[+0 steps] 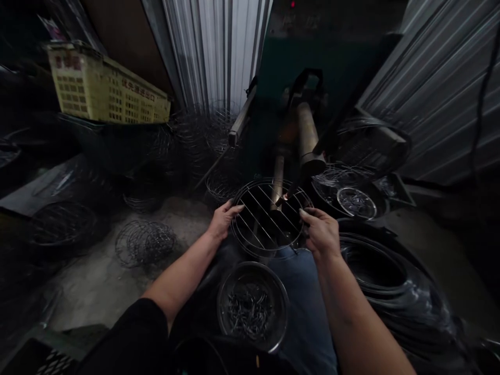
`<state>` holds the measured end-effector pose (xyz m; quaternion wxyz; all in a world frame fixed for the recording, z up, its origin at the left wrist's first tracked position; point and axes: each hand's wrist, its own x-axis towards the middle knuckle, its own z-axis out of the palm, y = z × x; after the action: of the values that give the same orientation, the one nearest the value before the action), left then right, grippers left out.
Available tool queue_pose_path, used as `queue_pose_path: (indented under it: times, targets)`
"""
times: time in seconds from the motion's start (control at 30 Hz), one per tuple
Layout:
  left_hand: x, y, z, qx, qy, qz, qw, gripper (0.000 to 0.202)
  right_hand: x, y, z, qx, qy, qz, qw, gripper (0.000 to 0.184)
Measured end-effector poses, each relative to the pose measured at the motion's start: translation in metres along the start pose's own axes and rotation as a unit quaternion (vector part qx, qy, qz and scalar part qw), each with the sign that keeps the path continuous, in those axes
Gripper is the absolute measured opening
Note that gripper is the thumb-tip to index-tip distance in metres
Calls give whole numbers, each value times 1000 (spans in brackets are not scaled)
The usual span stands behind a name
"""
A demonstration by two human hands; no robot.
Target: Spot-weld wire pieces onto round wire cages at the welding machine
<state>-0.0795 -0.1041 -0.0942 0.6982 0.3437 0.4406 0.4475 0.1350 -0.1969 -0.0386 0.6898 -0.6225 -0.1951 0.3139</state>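
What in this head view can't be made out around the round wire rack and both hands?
- Round wire rack: near rim hidden behind the knee; contact point with the machine's electrode lost in glare.
- Left hand and right hand: fingertips curl over the rim, grip underneath hidden.
- Metal bowl: small wire pieces too dark to identify.
- Yellow crate: print blurred.

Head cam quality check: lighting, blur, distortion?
Head view: dim overall, corners fall to near black; brightest patch is the corrugated wall, mildly blown. Strong wide-angle warp bends the edges. Centre fairly sharp: left hand and right hand on the round wire rack. Small glow at the welder tip. Bowl of wire pieces soft; periphery smeared.
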Motion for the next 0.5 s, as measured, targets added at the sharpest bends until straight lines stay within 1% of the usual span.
queue_pose_path:
  times: [0.07,0.13,0.2,0.33,0.4,0.5]
  targets:
    - [-8,5,0,-20,-6,-10,1000,81,-2,-13,6,12,-18,12,1000,41]
    - [-16,8,1,-34,-11,-16,999,90,-4,-22,8,12,-20,12,1000,38]
    - [-19,11,3,-30,-8,-15,999,92,-5,-26,7,6,-20,23,1000,38]
    - [-18,10,7,-20,17,-6,1000,79,-5,-22,4,-5,-39,52,998,39]
    - [-19,10,8,-24,10,-1,1000,69,-4,-18,0,-5,-36,48,998,39]
    - [-22,14,12,-44,-15,34,998,57,2,-17,-6,-3,-38,33,999,36]
